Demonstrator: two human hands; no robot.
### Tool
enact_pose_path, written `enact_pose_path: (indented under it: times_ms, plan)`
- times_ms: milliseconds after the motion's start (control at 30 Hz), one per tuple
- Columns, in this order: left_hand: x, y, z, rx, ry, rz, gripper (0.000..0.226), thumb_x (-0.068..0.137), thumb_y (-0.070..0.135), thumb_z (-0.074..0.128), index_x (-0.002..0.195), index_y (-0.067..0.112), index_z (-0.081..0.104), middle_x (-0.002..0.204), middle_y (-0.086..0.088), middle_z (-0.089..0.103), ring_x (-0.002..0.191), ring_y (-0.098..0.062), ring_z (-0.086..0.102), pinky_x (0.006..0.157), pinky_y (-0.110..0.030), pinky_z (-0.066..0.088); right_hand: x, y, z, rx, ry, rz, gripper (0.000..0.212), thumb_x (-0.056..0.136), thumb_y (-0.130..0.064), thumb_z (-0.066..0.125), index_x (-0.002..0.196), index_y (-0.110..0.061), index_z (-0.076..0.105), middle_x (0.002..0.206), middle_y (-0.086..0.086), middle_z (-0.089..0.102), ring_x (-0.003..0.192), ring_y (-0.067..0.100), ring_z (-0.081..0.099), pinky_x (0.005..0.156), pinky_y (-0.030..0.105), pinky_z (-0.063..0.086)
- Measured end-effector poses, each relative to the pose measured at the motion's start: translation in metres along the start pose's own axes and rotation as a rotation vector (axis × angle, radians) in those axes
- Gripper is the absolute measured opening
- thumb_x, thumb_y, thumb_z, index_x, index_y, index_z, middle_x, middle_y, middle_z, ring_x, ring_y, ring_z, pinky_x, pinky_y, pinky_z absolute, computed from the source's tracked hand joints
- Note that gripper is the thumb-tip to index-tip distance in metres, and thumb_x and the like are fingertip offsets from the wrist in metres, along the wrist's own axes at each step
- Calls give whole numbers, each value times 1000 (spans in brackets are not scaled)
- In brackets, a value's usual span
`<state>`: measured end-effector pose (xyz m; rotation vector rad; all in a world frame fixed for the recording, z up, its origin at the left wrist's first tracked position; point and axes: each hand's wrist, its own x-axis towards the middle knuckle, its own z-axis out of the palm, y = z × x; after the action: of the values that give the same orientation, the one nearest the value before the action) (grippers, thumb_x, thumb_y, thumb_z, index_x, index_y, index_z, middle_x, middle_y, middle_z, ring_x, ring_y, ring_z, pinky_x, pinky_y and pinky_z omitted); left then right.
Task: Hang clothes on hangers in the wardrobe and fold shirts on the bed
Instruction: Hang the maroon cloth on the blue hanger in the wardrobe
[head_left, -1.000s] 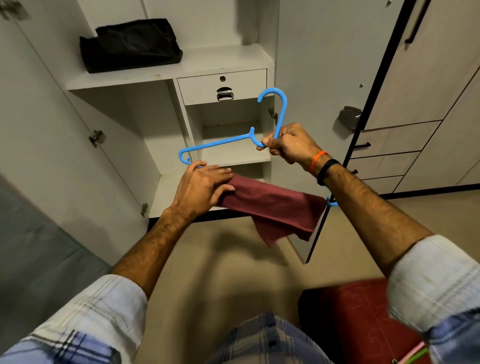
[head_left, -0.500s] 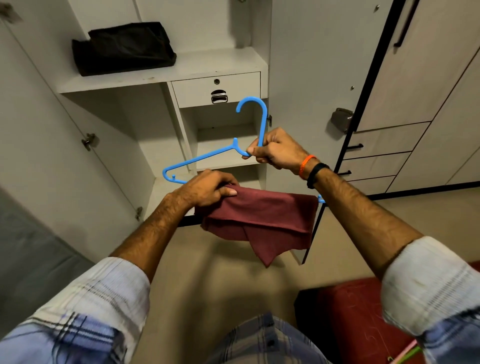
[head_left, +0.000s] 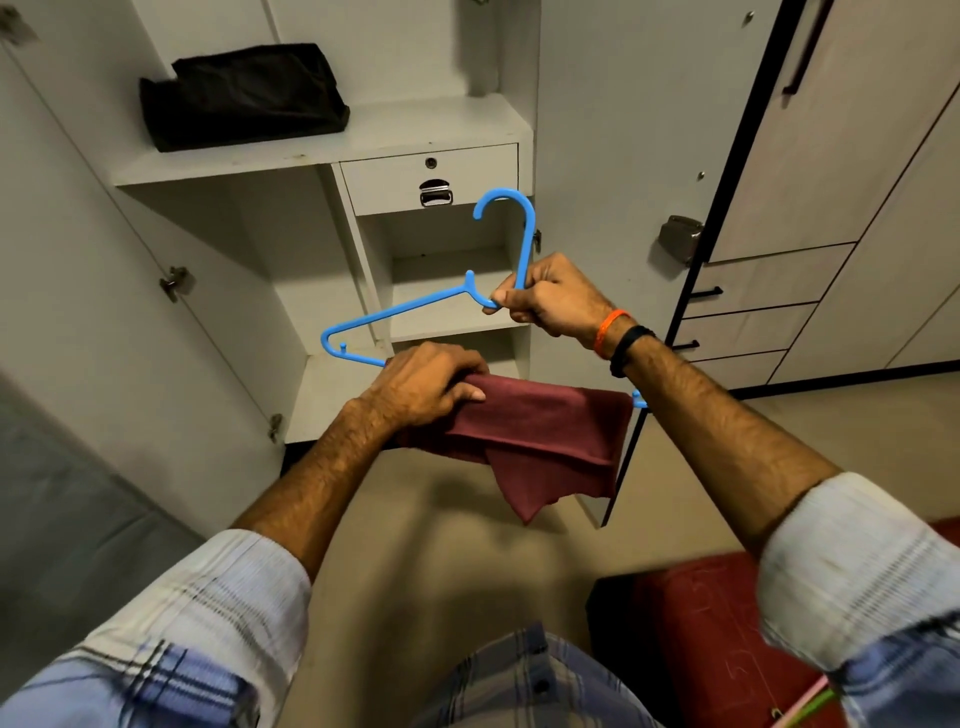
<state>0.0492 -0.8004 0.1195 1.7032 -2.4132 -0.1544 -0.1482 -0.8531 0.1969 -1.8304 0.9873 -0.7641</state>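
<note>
Before the wardrobe (head_left: 322, 156), right hand (head_left: 553, 301) grips hanger (head_left: 410, 306); left hand (head_left: 421, 384) pinches maroon cloth (head_left: 545, 431) draped beneath.

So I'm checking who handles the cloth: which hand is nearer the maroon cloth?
Left. The left hand grips the maroon cloth; the right hand holds the blue hanger above it.

A home bedroom: open white wardrobe (head_left: 322, 156) with shelves, drawer (head_left: 431, 176)

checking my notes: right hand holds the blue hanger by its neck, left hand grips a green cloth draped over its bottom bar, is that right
Not quite. The head view shows the cloth is maroon, not green. The rest holds: the right hand holds the blue hanger by its neck, and the left hand grips the cloth draped over its bottom bar.
</note>
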Motion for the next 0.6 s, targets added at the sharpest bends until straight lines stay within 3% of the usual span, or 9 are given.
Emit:
enact_pose_path:
  times_ms: [233,333,400,600]
  plan:
    - [1,3,2,-112,-57,-25,28,99,44,51,116,30,67,104,7,72,93,-12,61,88,-37,49,2,2,2,-36,-19,-17,18,95,-4,58,95,9,71,48,-16,61,41,-3,48,44,7,36]
    - [-3,1,3,-70,-40,-6,33,96,53,50,114,29,65,97,6,71,86,-13,62,81,-36,51,2,4,3,-26,-11,-19,17,94,-5,60,91,7,72,56,-12,65,42,-2,49,43,7,36]
    - [-5,-1,5,-40,-53,-5,33,95,53,53,114,28,63,95,5,70,84,-14,61,80,-37,52,2,4,2,-37,-21,-14,17,95,-5,60,92,6,72,51,-13,63,40,-2,48,43,7,35]
    - [-5,0,5,-51,-20,-20,39,95,51,54,122,24,64,104,1,71,92,-14,63,86,-37,54,5,5,5,-35,-22,-6,20,95,-7,61,96,9,72,54,-13,64,41,-3,48,42,7,35]
